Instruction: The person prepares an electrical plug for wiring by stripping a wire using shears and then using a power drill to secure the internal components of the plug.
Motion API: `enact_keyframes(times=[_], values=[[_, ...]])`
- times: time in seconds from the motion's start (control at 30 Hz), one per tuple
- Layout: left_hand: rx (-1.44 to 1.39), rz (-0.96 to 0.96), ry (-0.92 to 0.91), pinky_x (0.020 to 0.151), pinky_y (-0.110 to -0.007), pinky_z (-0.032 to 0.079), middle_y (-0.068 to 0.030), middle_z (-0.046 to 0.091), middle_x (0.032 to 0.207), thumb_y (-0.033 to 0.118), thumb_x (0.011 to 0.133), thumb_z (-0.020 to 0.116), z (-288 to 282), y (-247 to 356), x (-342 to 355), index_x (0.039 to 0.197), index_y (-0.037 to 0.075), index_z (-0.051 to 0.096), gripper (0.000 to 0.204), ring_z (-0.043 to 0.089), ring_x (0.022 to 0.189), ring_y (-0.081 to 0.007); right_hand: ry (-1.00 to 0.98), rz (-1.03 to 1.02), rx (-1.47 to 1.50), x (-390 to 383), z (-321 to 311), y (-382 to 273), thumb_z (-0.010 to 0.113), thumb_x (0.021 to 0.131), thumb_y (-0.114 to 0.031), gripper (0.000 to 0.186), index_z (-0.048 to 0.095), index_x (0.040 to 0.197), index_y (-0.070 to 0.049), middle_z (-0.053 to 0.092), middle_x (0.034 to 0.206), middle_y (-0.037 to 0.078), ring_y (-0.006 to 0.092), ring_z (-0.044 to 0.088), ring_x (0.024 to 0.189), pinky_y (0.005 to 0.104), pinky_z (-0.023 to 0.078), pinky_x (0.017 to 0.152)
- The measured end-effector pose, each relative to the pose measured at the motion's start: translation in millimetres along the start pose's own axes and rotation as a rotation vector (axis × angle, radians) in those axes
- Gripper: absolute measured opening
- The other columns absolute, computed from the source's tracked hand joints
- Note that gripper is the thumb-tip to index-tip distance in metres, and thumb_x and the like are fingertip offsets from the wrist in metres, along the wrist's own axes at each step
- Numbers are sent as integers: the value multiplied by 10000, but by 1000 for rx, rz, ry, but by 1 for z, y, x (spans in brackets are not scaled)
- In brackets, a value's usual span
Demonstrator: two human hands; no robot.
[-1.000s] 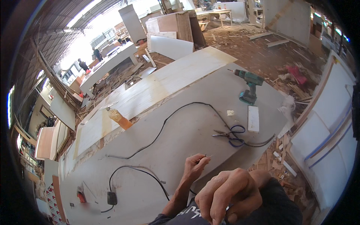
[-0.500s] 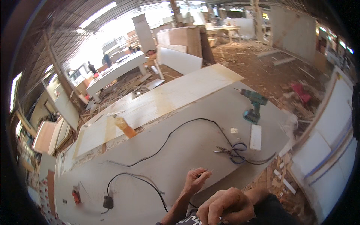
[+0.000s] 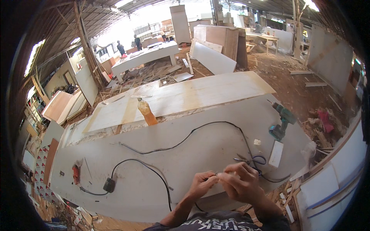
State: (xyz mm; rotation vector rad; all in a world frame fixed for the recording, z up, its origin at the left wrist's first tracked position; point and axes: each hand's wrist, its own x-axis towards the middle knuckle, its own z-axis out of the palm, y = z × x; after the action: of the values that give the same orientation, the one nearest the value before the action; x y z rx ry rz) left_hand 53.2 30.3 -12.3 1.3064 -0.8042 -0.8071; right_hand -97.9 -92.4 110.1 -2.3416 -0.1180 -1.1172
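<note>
My left hand (image 3: 202, 184) is closed, pinching what looks like a thin wire end over the grey board (image 3: 96, 146). My right hand (image 3: 241, 181) meets its fingertips there with curled fingers; what they grip is too small to make out. Just beyond are blue-handled scissors (image 3: 258, 161), partly behind my right hand, a white block (image 3: 276, 153) and a green cordless drill (image 3: 286, 115). A black cable (image 3: 191, 131) winds across the board; another, at left, runs through a dark box (image 3: 109, 185) near a red tool (image 3: 76, 173).
A bottle of amber liquid (image 3: 147, 113) stands near a long white panel (image 3: 216, 92). Scrap wood litters the floor (image 3: 283, 71). Panels lean at right (image 3: 322, 192), and stacked boards (image 3: 216, 38) stand behind. Two people (image 3: 137, 42) are by a white bench (image 3: 142, 54) in the back.
My right hand has risen from close below the camera and moved forward to join my left hand's fingertips. The view has tilted upward, bringing more of the roof into sight.
</note>
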Motion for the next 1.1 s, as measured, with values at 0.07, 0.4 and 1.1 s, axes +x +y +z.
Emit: enact_keyframes(times=[0.07, 0.4, 1.1], values=[[-74, -73, -12, 580, -224, 404, 31, 596, 728, 163, 952, 655, 0, 10, -2, 879, -5, 710, 192, 503, 649, -51, -78, -37, -199, -8, 8, 22, 775, 776, -74, 237, 725, 1006, -102, 672, 934, 87, 287, 677, 850, 401, 557, 787], [71, -22, -93, 575, -248, 391, 0, 582, 731, 141, 963, 632, 1, 15, -2, 850, -19, 700, 208, 512, 654, -82, -159, 11, -114, -37, 20, 49, 771, 806, -88, 137, 696, 920, -99, 684, 913, 75, 269, 692, 825, 386, 570, 708], [183, 148, -57, 670, -261, 441, -10, 619, 802, 113, 946, 659, 13, 14, 1, 871, -27, 677, 160, 547, 758, -92, -72, 535, 84, -77, 44, 40, 636, 971, -216, 201, 635, 890, -32, 651, 782, 174, 345, 659, 668, 442, 514, 601]])
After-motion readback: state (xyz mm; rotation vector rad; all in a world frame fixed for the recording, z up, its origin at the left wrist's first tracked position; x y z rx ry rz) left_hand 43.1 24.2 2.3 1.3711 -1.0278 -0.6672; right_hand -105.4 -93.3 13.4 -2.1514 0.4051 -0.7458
